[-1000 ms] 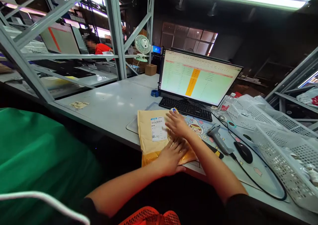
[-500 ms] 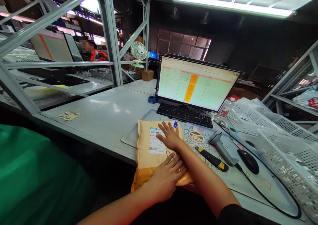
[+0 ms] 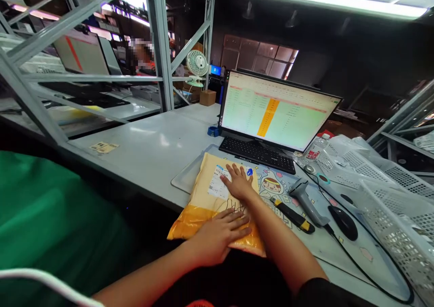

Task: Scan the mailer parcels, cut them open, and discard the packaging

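A padded mailer bag (image 3: 206, 200), cream above and orange-yellow below, lies at the table's front edge with its lower end overhanging. It bears a white shipping label (image 3: 217, 184), a blue mark near its top right corner and some black handwriting. My right hand (image 3: 238, 182) rests flat on the upper part, fingers spread, partly over the label. Lower down, my left hand (image 3: 219, 232) lies on the orange part with its fingers stretched out. To the right of the mailer are a black-and-yellow utility knife (image 3: 293, 215) and a grey barcode scanner (image 3: 308, 203).
Behind the mailer stand a black keyboard (image 3: 257, 154) and a monitor (image 3: 276, 112) showing a spreadsheet. A mouse (image 3: 343, 222), a plastic bottle (image 3: 318, 146) and white perforated baskets (image 3: 389, 221) are on the right. Green cloth (image 3: 50, 216) hangs at left; a person sits beyond the shelf frame.
The mailer has turned, its lower end swinging left. My left hand has slid slightly down and left on it, uncovering more handwriting. The view has shifted a little.
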### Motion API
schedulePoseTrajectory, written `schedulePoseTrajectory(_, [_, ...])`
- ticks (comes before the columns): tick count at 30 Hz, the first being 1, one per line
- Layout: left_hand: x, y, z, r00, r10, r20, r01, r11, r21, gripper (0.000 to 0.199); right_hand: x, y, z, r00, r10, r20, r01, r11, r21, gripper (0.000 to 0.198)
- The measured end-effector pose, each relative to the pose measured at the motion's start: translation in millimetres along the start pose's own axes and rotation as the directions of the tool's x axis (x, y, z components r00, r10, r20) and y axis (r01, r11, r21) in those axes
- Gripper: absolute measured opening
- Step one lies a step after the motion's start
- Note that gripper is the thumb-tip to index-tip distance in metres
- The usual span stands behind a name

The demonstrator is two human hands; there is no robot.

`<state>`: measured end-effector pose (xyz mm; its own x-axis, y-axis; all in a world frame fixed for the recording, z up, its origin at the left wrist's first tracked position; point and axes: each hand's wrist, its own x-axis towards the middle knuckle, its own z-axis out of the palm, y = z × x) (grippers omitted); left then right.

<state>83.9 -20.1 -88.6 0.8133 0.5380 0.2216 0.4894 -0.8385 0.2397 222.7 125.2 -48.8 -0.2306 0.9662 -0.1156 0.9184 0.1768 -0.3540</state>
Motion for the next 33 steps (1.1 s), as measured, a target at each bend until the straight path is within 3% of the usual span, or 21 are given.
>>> schedulePoseTrajectory(6, [1.0, 0.4, -8.5, 0.998, 0.040, 0.046, -0.040, 0.999, -0.010, 0.075, -3.7, 8.2, -1.6, 1.000, 0.007, -0.005, -0.007, 1.000, 0.027, 0.070])
schedulePoseTrajectory(11, [-15.2, -1.9, -27.2, 0.994, 0.075, 0.082, -0.077, 0.997, 0.018, 0.076, -19.8, 7.5, -3.2, 0.991, 0.136, -0.001, -0.136, 0.990, 0.042, 0.072])
schedulePoseTrajectory(14, [-23.9, 1.0, -32.6, 0.996, 0.008, 0.084, -0.014, 0.997, 0.071, 0.082, -30.7, 7.6, -1.7, 0.983, 0.183, -0.031, -0.181, 0.982, 0.061, 0.072])
schedulePoseTrajectory(18, [-27.2, 7.0, -29.3, 0.993, -0.089, 0.074, 0.079, 0.988, 0.129, 0.090, -45.8, 23.7, -6.3, 0.988, 0.096, -0.125, -0.079, 0.988, 0.132, 0.073])
schedulePoseTrajectory(22, [-21.6, 11.5, -20.4, 0.994, -0.084, 0.064, 0.076, 0.990, 0.118, 0.086, -68.8, 71.7, -33.8, 0.936, 0.088, -0.341, -0.030, 0.985, 0.171, 0.071])
schedulePoseTrajectory(28, [0.5, 34.5, -3.7, 0.996, -0.069, 0.063, 0.064, 0.994, 0.083, 0.080, -110.8, 176.6, -93.7, 0.776, 0.400, -0.487, -0.410, 0.907, 0.092, 0.069])
schedulePoseTrajectory(30, [10.2, 45.4, -8.4, 0.995, -0.051, 0.082, 0.047, 0.998, 0.047, 0.078, -119.9, 201.7, -101.4, 0.776, 0.438, -0.454, -0.481, 0.876, 0.024, 0.072])
schedulePoseTrajectory(33, [27.2, 55.9, -27.3, 0.997, -0.047, 0.055, 0.049, 0.998, -0.037, 0.094, -124.9, 221.0, -98.0, 0.805, 0.468, -0.365, -0.523, 0.850, -0.062, 0.076])
